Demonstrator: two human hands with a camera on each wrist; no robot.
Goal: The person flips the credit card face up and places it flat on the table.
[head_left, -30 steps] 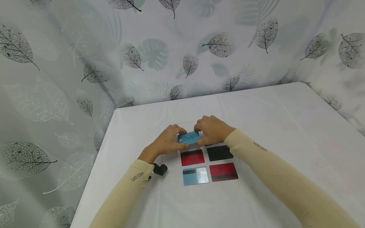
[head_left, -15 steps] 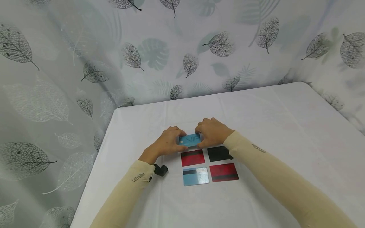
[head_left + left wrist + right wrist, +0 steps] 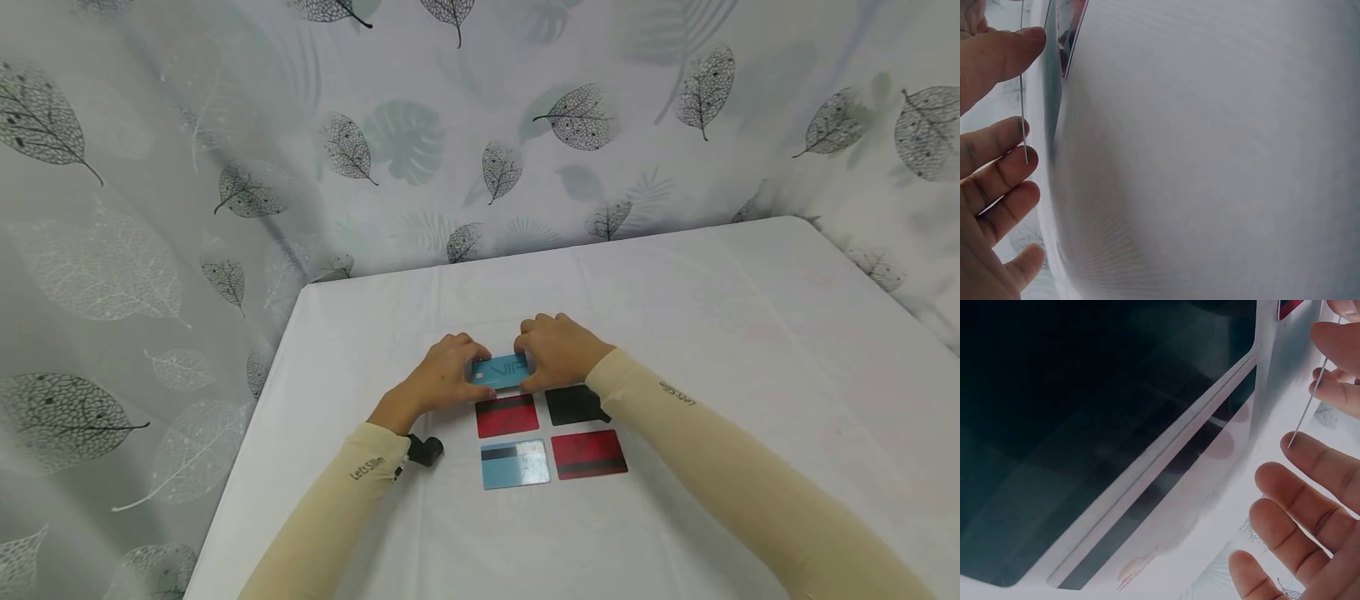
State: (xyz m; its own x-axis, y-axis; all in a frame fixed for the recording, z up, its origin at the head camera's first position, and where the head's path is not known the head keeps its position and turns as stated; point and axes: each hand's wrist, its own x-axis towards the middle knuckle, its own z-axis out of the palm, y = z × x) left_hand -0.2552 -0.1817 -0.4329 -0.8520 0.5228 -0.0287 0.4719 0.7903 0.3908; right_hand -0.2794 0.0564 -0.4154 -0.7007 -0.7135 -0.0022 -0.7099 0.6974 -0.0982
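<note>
In the head view, a blue card marked VIP is held between both hands by its short ends. My left hand pinches the left end between thumb and fingers, and my right hand pinches the right end. Both wrist views show this card edge-on as a thin line, apart from the tabletop. Just nearer to me lie a red card with a dark stripe and a black card, partly covered by the right sleeve. A striped card lies beside the black one in the right wrist view, hidden by my right hand from above.
A light blue card and a second red card form the row closest to me on the white-covered table. A black device sits at the left wrist. Leaf-print curtains hang behind and left of the table.
Both hands and the VIP card have shifted slightly toward me and to the right. A dark edge once visible beneath the right hand is now covered. The other cards stay put.
</note>
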